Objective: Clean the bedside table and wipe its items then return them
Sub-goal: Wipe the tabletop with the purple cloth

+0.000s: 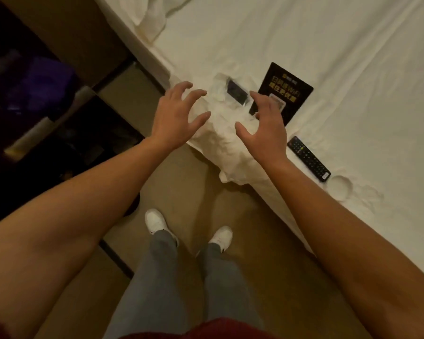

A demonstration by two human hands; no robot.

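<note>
White cloth (228,143) beneath left hand (174,118), right hand (267,126), fingers spread.

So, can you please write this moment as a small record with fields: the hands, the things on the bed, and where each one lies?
left hand: open, fingers spread, above the cloth
right hand: open, fingers spread, above the cloth
cloth: white, crumpled, at the bed edge
small dark item: lies on the cloth, beyond the hands
card: black, flat on the bed, right of the cloth
remote: black, near the bed edge, right of the right hand
dish: white, round, beside the remote
</note>
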